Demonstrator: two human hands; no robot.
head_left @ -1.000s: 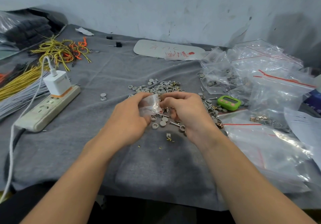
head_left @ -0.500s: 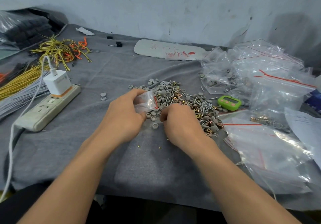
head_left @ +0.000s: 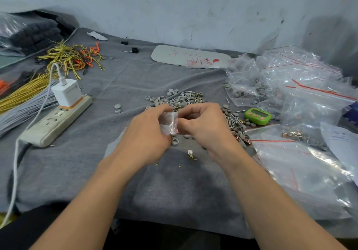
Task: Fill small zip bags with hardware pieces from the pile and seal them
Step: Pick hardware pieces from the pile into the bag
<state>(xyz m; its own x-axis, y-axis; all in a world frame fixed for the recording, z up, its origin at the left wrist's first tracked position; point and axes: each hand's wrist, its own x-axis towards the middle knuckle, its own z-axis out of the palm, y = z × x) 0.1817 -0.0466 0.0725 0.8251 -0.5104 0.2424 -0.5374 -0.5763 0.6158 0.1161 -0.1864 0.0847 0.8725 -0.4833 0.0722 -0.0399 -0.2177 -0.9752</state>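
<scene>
Pinching small zip bag (head_left: 169, 123) between both hands

Small assembly/packing workshop, hardware pile (head_left: 186, 99), zip bags (head_left: 302, 87), wire bundles (head_left: 25, 92), power strip (head_left: 56, 121), grey cloth-covered bench (head_left: 77, 168)

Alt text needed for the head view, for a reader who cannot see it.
The left hand and right hand hold a small zip bag between them over a pile of grey caps and screws on a grey cloth. A white power strip lies to the left; a green timer and large zip bags lie to the right.
</scene>
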